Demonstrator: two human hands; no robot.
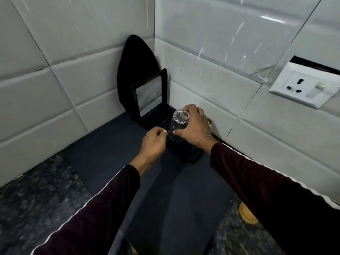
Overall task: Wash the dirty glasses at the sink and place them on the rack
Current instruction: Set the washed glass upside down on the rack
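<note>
Glass (178, 126): clear, turned mouth down, base up. Sits on or just above the black rack (191, 153) in the tiled corner; whether the rim has actually touched the slats cannot be told, since the lower edge blends into the dark surface.

Rack lies on a dark mat (114, 144) spread over the speckled counter (36, 199). At its back stand a framed upright panel (149, 94) and a black rounded board (132, 70) leaning against the wall.

Progress, judged: this glass looks clean and is at the placing stage, so its washing is presumably done. No other glass shows on the rack. No sink or dirty glasses in view, so the number left is unknown. Remaining for this one: let go, confirm it stands steady.

Grip: right hand (195, 126) wraps the glass from the wall side, thumb on the near face low down, fingers curled over the far side near the base. Firm hold, not yet released. Left hand (154, 142) loosely curled just beside the glass, thumb and forefinger close together; appears to hold nothing, and contact with the glass cannot be confirmed.

Wall socket (301, 87) to the right, well apart.
</note>
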